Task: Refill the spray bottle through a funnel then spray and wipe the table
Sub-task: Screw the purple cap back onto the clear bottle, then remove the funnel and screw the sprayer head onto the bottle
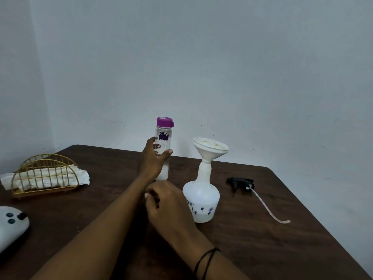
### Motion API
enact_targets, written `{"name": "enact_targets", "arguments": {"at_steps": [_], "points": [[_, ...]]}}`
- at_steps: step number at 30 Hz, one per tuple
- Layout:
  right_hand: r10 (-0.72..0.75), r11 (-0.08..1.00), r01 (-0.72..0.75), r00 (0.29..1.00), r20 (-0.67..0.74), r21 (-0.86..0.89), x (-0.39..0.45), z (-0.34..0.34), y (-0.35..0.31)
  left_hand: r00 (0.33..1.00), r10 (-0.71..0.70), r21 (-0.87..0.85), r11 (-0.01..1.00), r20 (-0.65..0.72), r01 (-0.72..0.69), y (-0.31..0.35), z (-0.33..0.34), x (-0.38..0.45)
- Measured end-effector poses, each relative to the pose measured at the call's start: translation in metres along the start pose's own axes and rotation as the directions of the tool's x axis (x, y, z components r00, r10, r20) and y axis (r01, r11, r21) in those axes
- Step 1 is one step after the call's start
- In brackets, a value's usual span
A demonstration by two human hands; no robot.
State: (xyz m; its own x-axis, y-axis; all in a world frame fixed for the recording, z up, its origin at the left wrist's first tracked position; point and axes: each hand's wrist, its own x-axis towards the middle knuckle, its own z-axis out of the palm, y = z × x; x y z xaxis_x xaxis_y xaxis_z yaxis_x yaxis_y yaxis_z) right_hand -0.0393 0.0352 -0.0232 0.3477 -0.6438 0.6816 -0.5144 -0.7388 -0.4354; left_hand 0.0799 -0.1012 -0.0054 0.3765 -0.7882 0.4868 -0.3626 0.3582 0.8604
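A white spray bottle [202, 197] with small blue flowers stands mid-table, its top off. A white funnel [211, 147] sits tilted in its neck. The black spray head [241, 183] with its pale tube lies on the table to the right. A clear bottle with a purple cap [164, 136] stands upright behind, holding a little white liquid at its bottom. My left hand [154, 158] is wrapped around its lower half. My right hand [167, 205] rests by the spray bottle's left side, fingers curled, touching its wall; whether it grips the bottle is unclear.
A gold wire holder [43, 174] with white paper napkins stands at the left on the dark wooden table [262, 239]. A white device with dark buttons [12, 225] lies at the near left edge. Walls close off the back and left.
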Motion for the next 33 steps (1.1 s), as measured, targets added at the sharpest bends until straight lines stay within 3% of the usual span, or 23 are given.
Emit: {"name": "enact_targets", "arguments": {"at_steps": [7, 9, 11, 14, 16, 18, 21, 24, 27, 30, 33], "points": [[-0.078, 0.997, 0.077, 0.995, -0.056, -0.018, 0.001, -0.008, -0.004, 0.99, -0.122, 0.091, 0.989, 0.069, 0.115, 0.004, -0.005, -0.015], [-0.109, 0.994, 0.105, 0.989, -0.101, -0.039, 0.004, -0.016, -0.007, 0.985, -0.109, 0.151, 0.985, 0.134, 0.088, 0.004, -0.009, -0.033], [-0.225, 0.971, 0.209, 0.962, -0.155, -0.112, 0.009, -0.026, -0.01, 0.988, -0.025, 0.329, 0.944, 0.155, -0.027, 0.011, -0.013, -0.054], [-0.506, 0.854, 0.418, 0.806, -0.307, -0.311, 0.018, -0.049, -0.016, 0.982, 0.088, 0.19, 0.98, -0.166, -0.056, 0.013, -0.028, -0.058], [-0.568, 0.811, 0.412, 0.724, -0.392, -0.415, 0.025, -0.07, -0.021, 0.952, 0.157, 0.145, 0.982, -0.264, -0.122, 0.02, -0.034, -0.054], [-0.52, 0.832, 0.272, 0.686, -0.509, -0.483, 0.031, -0.09, -0.021, 0.92, 0.279, 0.125, 0.959, -0.276, -0.254, 0.036, -0.033, -0.062], [-0.341, 0.882, 0.008, 0.704, -0.624, -0.472, 0.037, -0.111, -0.006, 0.903, 0.409, 0.076, 0.912, -0.128, -0.403, 0.061, -0.025, -0.076], [-0.117, 0.912, -0.168, 0.768, -0.63, -0.374, 0.034, -0.116, 0.014, 0.932, 0.346, 0.053, 0.934, 0.108, -0.353, 0.063, -0.01, -0.087], [0.035, 0.928, -0.235, 0.828, -0.56, -0.29, 0.028, -0.109, 0.033, 0.932, 0.249, 0.057, 0.96, 0.265, -0.273, 0.056, 0.005, -0.098], [0.177, 0.962, -0.256, 0.851, -0.494, -0.097, 0.025, -0.103, 0.049, 0.919, 0.182, 0.076, 0.972, 0.349, -0.221, 0.055, 0.013, -0.106], [0.227, 0.973, -0.226, 0.885, -0.407, 0.051, 0.024, -0.101, 0.055, 0.886, 0.199, 0.08, 0.964, 0.419, -0.254, 0.057, 0.018, -0.113]]}}
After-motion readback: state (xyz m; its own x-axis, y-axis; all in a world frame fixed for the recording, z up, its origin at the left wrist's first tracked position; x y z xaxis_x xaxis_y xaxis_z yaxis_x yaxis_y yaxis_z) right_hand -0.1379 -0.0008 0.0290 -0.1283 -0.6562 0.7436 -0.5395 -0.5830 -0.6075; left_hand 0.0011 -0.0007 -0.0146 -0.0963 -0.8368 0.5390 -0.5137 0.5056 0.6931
